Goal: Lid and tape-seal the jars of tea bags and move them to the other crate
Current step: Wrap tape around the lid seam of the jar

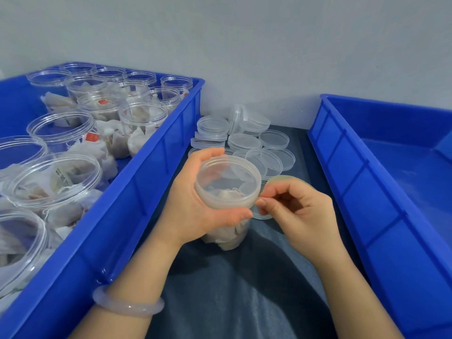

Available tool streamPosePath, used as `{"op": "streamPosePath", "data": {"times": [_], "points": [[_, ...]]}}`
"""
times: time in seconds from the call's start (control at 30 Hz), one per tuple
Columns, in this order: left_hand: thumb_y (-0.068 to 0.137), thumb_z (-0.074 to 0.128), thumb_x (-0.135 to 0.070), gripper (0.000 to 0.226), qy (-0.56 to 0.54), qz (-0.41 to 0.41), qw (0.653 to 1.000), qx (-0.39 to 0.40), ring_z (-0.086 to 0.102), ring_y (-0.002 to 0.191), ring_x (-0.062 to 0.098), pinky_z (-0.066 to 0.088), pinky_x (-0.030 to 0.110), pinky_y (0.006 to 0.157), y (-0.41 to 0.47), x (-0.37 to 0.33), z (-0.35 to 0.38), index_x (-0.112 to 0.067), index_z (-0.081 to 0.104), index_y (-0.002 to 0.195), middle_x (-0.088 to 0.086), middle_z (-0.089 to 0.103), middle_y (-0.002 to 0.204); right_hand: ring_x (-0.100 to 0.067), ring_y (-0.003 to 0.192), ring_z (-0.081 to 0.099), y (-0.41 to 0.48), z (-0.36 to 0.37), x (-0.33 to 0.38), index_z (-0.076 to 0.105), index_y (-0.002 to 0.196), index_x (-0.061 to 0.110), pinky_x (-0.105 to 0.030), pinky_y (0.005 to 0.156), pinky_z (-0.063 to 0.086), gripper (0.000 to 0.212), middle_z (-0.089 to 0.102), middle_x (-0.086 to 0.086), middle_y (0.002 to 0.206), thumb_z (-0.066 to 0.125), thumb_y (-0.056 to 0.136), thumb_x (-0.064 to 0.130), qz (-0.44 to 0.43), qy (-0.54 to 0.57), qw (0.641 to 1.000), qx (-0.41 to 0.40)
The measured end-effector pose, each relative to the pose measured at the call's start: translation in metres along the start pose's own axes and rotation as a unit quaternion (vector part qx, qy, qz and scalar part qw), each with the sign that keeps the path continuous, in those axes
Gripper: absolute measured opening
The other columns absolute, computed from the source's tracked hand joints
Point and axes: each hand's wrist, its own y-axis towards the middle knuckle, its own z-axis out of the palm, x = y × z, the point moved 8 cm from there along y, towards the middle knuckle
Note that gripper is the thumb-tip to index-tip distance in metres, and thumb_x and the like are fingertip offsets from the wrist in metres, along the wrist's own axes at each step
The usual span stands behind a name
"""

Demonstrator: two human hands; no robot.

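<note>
Close up, two bare hands work on a clear jar (227,237) of tea bags, held over dark cloth (220,289) between two blue crates

Curled round the jar, the left hand (195,199) hides its middle; the right hand (300,211) pinches the rim of its lid (228,176), tape there too faint to tell. A yellowish roll (281,178) peeks out behind. The left crate (137,192) holds open jars (61,128) of tea bags; loose lids (244,140) lie beside it; the right crate (342,167) is cut off

A smooth, milky translucent bangle (128,305) at the wrist of the left hand (188,204), both forearms bare
</note>
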Motion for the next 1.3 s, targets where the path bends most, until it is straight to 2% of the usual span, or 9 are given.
{"op": "streamPosePath", "data": {"times": [0.17, 0.27, 0.37, 0.43, 0.6, 0.73, 0.83, 1.07, 1.3], "points": [[0.039, 0.087, -0.042, 0.098, -0.015, -0.006, 0.999, 0.029, 0.056, 0.115, 0.003, 0.044, 0.015, 0.093, 0.005, 0.003, 0.003, -0.029, 0.043, 0.125, -0.005, 0.059, 0.122, -0.002, 0.055, 0.059, 0.005, 0.0, -0.008, 0.062, 0.073, 0.014, -0.014, 0.058, 0.049, 0.026, 0.066, 0.01, 0.062, 0.07, 0.073, -0.011, 0.013, 0.045, 0.999, -0.012], [0.031, 0.087, -0.062, 0.119, -0.053, -0.022, 0.997, 0.054, 0.046, 0.13, 0.006, 0.039, 0.017, 0.103, 0.005, 0.008, 0.008, -0.033, 0.033, 0.133, -0.003, 0.048, 0.138, -0.006, 0.057, 0.061, 0.008, -0.004, -0.019, 0.063, 0.081, 0.011, -0.019, 0.06, 0.053, 0.025, 0.066, 0.004, 0.062, 0.074, 0.064, -0.003, 0.052, 0.098, 0.993, -0.032], [0.029, 0.078, -0.073, 0.128, -0.079, -0.033, 0.993, 0.075, 0.036, 0.136, 0.0, 0.033, 0.011, 0.103, 0.007, 0.011, 0.01, -0.035, 0.025, 0.139, -0.006, 0.036, 0.147, -0.017, 0.097, 0.065, 0.01, 0.002, -0.026, 0.061, 0.112, 0.011, -0.032, 0.082, 0.054, 0.051, 0.068, -0.009, 0.106, 0.071, 0.062, 0.01, 0.063, 0.094, 0.994, 0.005], [0.026, 0.076, -0.075, 0.136, -0.095, -0.048, 0.992, 0.062, 0.039, 0.133, -0.003, 0.035, 0.01, 0.1, 0.006, 0.015, 0.011, -0.026, 0.023, 0.142, -0.006, 0.039, 0.145, -0.017, 0.12, 0.056, 0.009, 0.009, -0.028, 0.046, 0.13, 0.016, -0.03, 0.092, 0.05, 0.065, 0.059, -0.006, 0.132, 0.066, 0.069, 0.008, 0.066, 0.138, 0.987, 0.045], [0.029, 0.078, -0.074, 0.117, -0.103, -0.068, 0.992, 0.013, 0.055, 0.117, 0.0, 0.041, 0.015, 0.095, -0.003, 0.025, 0.01, -0.018, 0.043, 0.126, -0.011, 0.06, 0.119, -0.003, 0.106, 0.063, 0.004, 0.013, -0.036, 0.043, 0.133, 0.009, -0.015, 0.083, 0.05, 0.06, 0.067, 0.018, 0.111, 0.058, 0.075, 0.002, 0.068, 0.168, 0.983, 0.044], [0.033, 0.08, -0.072, 0.128, -0.103, -0.076, 0.991, 0.025, 0.054, 0.123, 0.025, 0.042, 0.04, 0.104, -0.004, 0.027, 0.012, 0.005, 0.044, 0.129, 0.017, 0.059, 0.125, -0.004, 0.096, 0.067, 0.002, 0.003, -0.044, 0.061, 0.116, 0.009, -0.016, 0.081, 0.05, 0.037, 0.072, 0.013, 0.098, 0.059, 0.079, 0.003, 0.072, 0.143, 0.987, -0.013], [0.033, 0.082, -0.07, 0.128, -0.097, -0.091, 0.99, 0.057, 0.053, 0.124, 0.03, 0.039, 0.052, 0.105, -0.003, 0.03, 0.013, 0.009, 0.045, 0.128, 0.02, 0.057, 0.128, -0.009, 0.108, 0.064, 0.0, 0.005, -0.042, 0.057, 0.118, 0.012, -0.018, 0.086, 0.049, 0.035, 0.07, 0.01, 0.112, 0.062, 0.084, 0.003, 0.064, 0.146, 0.987, 0.021], [0.042, 0.073, -0.079, 0.12, -0.095, -0.096, 0.99, 0.029, 0.058, 0.118, 0.019, 0.046, 0.037, 0.101, -0.005, 0.03, 0.009, 0.001, 0.048, 0.127, 0.01, 0.061, 0.125, -0.025, 0.133, 0.044, 0.0, 0.021, -0.037, 0.034, 0.142, 0.005, -0.034, 0.102, 0.042, 0.066, 0.048, -0.01, 0.143, 0.058, 0.081, 0.014, 0.078, 0.207, 0.967, 0.125], [0.048, 0.068, -0.08, 0.104, -0.138, -0.094, 0.985, 0.045, 0.055, 0.122, 0.008, 0.043, 0.017, 0.094, -0.008, 0.034, 0.014, -0.013, 0.05, 0.126, -0.004, 0.063, 0.126, -0.011, 0.099, 0.066, 0.001, 0.015, -0.057, 0.052, 0.129, 0.015, -0.021, 0.076, 0.052, 0.072, 0.07, 0.004, 0.111, 0.077, 0.063, -0.002, 0.125, 0.197, 0.972, 0.043]]}}
